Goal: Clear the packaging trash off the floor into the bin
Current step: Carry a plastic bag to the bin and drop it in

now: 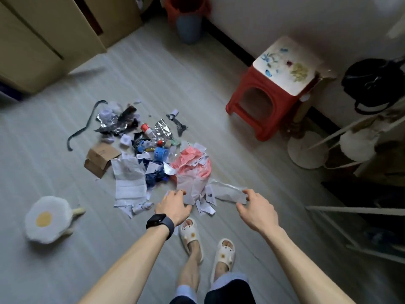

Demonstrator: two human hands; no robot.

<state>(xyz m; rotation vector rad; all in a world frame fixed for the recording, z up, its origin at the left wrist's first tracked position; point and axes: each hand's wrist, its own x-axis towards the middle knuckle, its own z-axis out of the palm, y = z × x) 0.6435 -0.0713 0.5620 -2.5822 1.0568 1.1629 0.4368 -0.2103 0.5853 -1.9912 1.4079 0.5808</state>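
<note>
Head view: a heap of packaging trash lies on the pale floor at mid-scene, just beyond the person's feet. It comprises a flattened cardboard box at its left edge, a white printed sheet near the centre, crumpled foil at the far side, a pink bag at the right, and a dark strap trailing off to the far left. The left hand, with a dark watch at the wrist, is closed on the near edge of a translucent white bag below the pink bag. The right hand pinches the right end of a crumpled white wrapper, fingers curled; the wrapper reaches left toward the heap. The bin, blue with a red liner, stands at the far wall, well apart from the heap. A red stool stands to the right, against the wall. An egg-shaped cushion lies near left
</note>
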